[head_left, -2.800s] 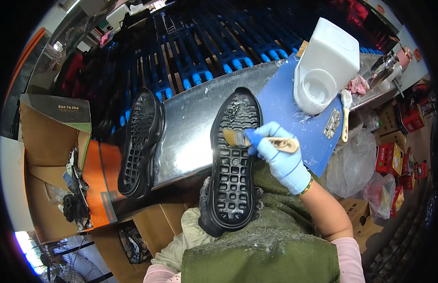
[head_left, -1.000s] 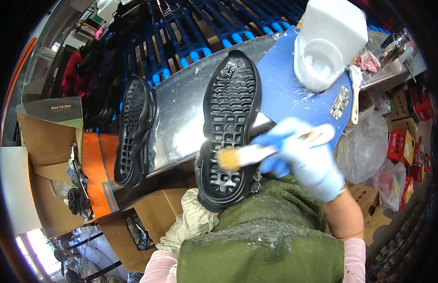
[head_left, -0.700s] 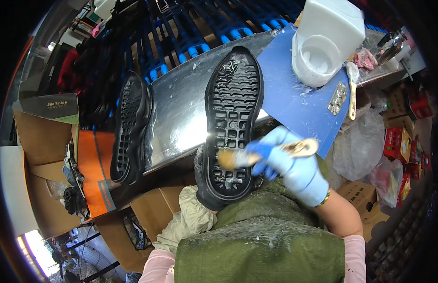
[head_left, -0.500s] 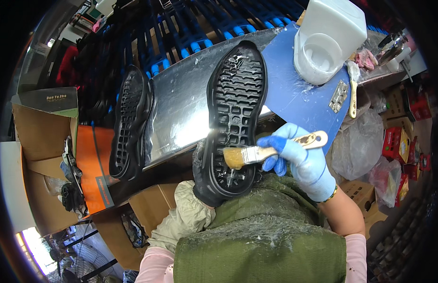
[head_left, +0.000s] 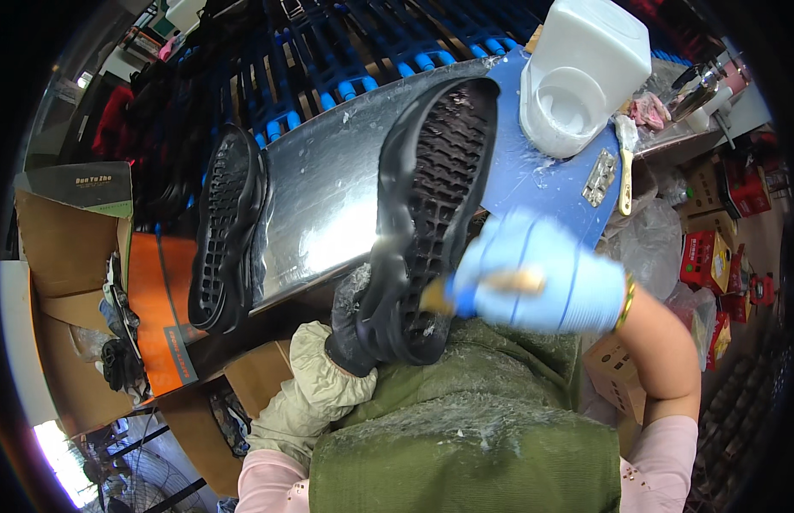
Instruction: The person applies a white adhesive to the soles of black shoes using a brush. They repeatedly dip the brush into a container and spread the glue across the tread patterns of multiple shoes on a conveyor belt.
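Observation:
A black shoe sole stands tilted in front of me, its inner grid of hollows turned toward my right. My left hand, in a dark, residue-smeared glove, grips the sole's near end from the left; its fingers are mostly hidden behind it. In a light blue glove, my right hand is closed round a wooden-handled paintbrush, blurred by motion. The brush's yellowish bristles reach into the sole's near end, where whitish wet residue shows. A second black sole leans at the metal bench's left end.
The metal bench carries a blue sheet with a white container with a round cup, a blister strip and another brush. Blue-tipped racks stand behind. Open cartons are at left; plastic bags hang at right.
The sole has turned, its outer left side now showing more. My right hand has rolled over with the brush, its back now toward me, and the bristles remain at the near end.

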A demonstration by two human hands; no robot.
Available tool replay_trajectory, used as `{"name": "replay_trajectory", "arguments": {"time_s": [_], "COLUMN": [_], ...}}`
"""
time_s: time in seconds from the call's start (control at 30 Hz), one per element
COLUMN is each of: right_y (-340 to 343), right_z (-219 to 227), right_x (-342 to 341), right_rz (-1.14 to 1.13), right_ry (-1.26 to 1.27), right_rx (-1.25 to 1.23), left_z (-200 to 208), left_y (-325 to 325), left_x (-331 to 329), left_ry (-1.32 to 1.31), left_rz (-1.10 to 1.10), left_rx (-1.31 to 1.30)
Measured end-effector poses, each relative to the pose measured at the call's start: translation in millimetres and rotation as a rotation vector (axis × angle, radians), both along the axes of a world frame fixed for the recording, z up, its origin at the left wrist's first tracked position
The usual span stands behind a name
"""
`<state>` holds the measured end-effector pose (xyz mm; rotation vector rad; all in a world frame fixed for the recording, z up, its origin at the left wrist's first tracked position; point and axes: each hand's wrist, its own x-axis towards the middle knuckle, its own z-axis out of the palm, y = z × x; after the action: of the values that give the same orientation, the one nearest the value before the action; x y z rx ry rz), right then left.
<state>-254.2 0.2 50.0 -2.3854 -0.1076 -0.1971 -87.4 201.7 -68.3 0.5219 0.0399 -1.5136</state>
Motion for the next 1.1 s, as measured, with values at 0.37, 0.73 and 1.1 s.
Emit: {"name": "replay_trajectory", "arguments": {"time_s": [0.37, 0.73, 1.1], "right_y": [-125, -38, 0], "right_z": [-14, -21, 2], "right_x": [-39, -26, -24], "right_rz": [-0.990, -0.779, -0.257], "right_ry": [-0.154, -0.285, -0.093], "right_rx": [0.163, 1.044, 0.228], "left_z": [33, 5, -62], "left_y": [-39, -25, -44], "left_x": [-9, -70, -96], "left_ry": [0.184, 0.273, -0.074], "left_rz": [-0.014, 0.255, 0.033], "left_rx": [-0.216, -0.057, -0.097]}}
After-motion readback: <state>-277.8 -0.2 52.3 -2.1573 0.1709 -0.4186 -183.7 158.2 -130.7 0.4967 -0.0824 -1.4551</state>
